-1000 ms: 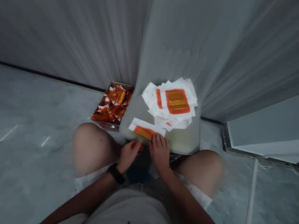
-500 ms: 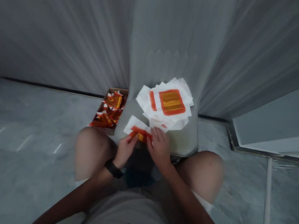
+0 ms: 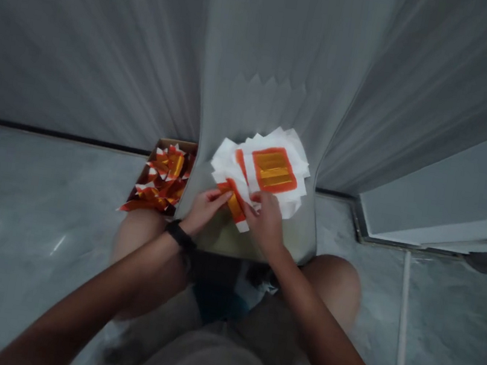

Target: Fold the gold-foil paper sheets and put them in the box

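Note:
Between my two hands is a partly folded sheet of joss paper, orange and gold with a white end, held at a slant over the near side of a pile. My left hand pinches its upper left edge between thumb and fingertips. On the right edge, my right hand grips it with thumb and bent fingers, partly hiding it. Just beyond lies a fanned pile of white joss paper sheets, its top one bearing an orange square with a gold centre and an orange strip. The pile rests on a pale chair seat.
Left of the chair, a cardboard box on the floor holds several folded orange and gold pieces. The chair's backrest rises behind the pile, against a grey curtain. My knees flank the seat.
Both hands have moved the paper up from the seat's front edge to the pile. The paper has turned from nearly level to slanting and looks narrower. The view has shifted slightly.

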A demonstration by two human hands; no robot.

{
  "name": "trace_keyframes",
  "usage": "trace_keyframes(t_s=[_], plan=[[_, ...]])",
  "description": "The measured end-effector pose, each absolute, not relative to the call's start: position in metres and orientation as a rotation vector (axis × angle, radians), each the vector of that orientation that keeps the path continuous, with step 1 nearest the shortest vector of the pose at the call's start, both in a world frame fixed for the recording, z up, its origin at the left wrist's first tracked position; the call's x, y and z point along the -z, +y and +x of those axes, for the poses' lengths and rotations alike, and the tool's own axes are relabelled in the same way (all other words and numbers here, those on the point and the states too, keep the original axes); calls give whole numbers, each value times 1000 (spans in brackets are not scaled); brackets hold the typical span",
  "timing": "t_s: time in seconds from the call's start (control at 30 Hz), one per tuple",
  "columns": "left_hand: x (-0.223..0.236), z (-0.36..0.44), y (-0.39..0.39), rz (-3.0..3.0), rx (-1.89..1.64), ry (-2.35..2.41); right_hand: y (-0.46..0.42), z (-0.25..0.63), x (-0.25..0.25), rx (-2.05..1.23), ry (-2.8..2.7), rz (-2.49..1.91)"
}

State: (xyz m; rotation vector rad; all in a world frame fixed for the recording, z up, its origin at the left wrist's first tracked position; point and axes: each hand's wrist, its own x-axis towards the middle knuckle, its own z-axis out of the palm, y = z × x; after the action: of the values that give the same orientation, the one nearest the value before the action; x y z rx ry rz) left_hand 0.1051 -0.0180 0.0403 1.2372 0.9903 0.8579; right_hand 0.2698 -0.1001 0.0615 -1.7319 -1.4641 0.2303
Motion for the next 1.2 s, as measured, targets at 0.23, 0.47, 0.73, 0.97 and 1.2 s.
trace_keyframes(t_s=[0.23,0.47,0.73,0.97,1.2], plan=[[-41,135,45,1266,-835,778,-54,310,-64,-547,-1281,-1672],[-30,144,48,1258,-899,848,-41,320,-61,-566,-1295,-1722],[-38,154,32,1308,-910,892,-57,333,-65,-716,-1296,-1760],[-31,156,16,1169,-842,833,-73,317,-75,-1035,-993,-1595],[-34,153,3,1124,-853,873,-85,308,-70,-1100,-839,-1519]])
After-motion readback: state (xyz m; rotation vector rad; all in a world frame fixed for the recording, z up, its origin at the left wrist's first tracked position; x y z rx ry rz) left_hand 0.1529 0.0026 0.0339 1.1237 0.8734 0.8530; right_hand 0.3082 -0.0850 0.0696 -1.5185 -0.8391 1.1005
